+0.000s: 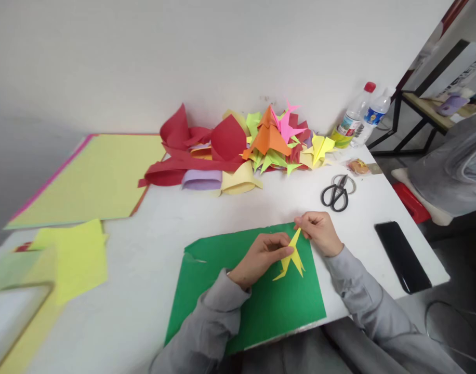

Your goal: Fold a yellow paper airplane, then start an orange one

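Both my hands hold a small yellow folded paper figure [292,258] over a green paper sheet [241,306] on the white table [152,249]. My left hand [261,257] pinches the figure's middle from the left, fingers closed on it. My right hand [319,232] pinches the thin upper tip of the figure between thumb and fingers. Pointed flaps of the figure hang down below my fingers onto the green sheet.
A heap of coloured paper scraps and folded figures [241,148] lies at the back by the wall. Black scissors [336,195] and a black phone [402,255] lie to the right. Two water bottles [362,117] stand at the back right. Yellow sheets [90,179] lie left.
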Demonstrator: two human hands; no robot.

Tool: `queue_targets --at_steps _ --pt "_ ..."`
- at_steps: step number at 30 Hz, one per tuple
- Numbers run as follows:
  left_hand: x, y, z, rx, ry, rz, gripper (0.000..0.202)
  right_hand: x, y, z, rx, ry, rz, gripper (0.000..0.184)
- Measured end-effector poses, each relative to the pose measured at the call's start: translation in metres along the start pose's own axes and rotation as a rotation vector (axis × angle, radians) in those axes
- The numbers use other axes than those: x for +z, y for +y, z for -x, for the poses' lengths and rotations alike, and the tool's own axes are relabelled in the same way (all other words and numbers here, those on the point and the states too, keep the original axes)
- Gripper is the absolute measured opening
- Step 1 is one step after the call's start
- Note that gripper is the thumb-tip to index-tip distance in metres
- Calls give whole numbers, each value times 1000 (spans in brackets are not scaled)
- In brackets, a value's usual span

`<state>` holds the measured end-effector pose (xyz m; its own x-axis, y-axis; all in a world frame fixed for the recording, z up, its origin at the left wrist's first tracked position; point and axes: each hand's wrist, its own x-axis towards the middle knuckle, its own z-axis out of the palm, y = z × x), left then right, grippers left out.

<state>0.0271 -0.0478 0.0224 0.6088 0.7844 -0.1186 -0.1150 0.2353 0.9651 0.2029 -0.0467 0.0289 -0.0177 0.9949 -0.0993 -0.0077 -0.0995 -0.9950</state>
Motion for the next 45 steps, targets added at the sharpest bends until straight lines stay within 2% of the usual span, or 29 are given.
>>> queue_targets --at_steps 6,10,12,16,22,26,30,36,38,42,45 --pt "-1 -1 0 -5 -19 12 31 2 0 0 4 27 -12 56" --pt "1 -1 1 -4 37 29 31 2 0 -4 30 54 -102 66" --pt "1 0 1 2 70 27 32 1 -1 -4 7 47 -148 63" --pt "2 1 0 0 92 35 33 0 -2 -2 -24 -2 -154 44" --pt "3 -2 0 17 88 51 29 3 1 -1 -51 43 -148 47" --pt "3 -7 -2 44 237 122 25 5 0 0 7 -67 -181 53" --pt "3 -10 -4 84 386 171 22 9 -3 3 103 -214 -109 47" --pt "4 -12 -6 149 477 189 17 13 1 4 77 -157 -54 46" --pt "3 -14 -6 136 481 231 19 13 1 3 76 -128 -62 46" --pt "1 -17 -7 63 407 303 26 13 -1 4 67 -88 -69 45" --pt "0 -17 -7 85 414 207 25 12 -3 5 75 -80 -67 42"
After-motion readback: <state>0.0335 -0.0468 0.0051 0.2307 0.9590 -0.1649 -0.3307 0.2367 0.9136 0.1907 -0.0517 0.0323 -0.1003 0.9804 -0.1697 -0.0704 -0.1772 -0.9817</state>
